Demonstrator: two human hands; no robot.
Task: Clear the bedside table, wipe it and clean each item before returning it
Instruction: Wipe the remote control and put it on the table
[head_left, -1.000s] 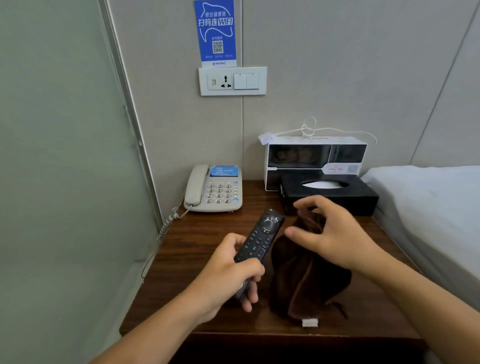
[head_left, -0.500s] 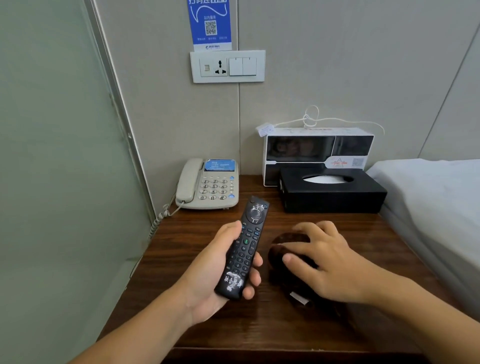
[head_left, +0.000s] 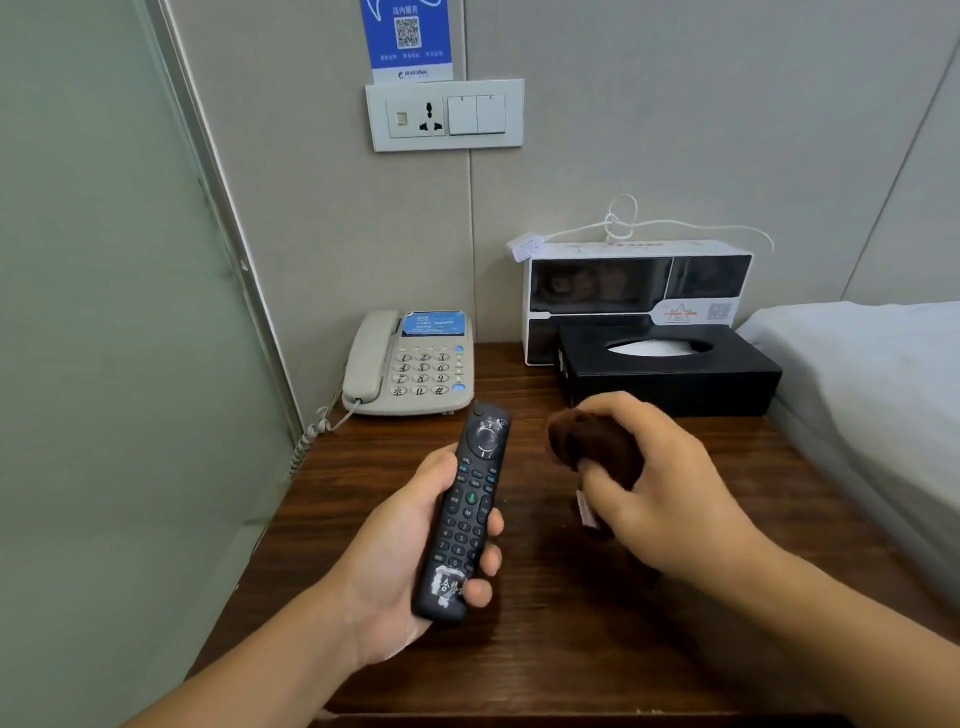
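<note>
Remote control (head_left: 470, 512) is gripped face-up in the left hand (head_left: 400, 561), brown cloth (head_left: 592, 449) bunched in the right hand (head_left: 660, 499) — item-cleaning is underway, a wipe along the buttons is called for next

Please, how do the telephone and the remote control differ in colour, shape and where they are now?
The telephone is pale grey and broad, while the remote control is black, long and narrow. The telephone rests on the wooden table near the wall; the remote control is held above it in the left hand. The telephone has a coiled cord; the remote control shows none. Both carry number keys.
</note>
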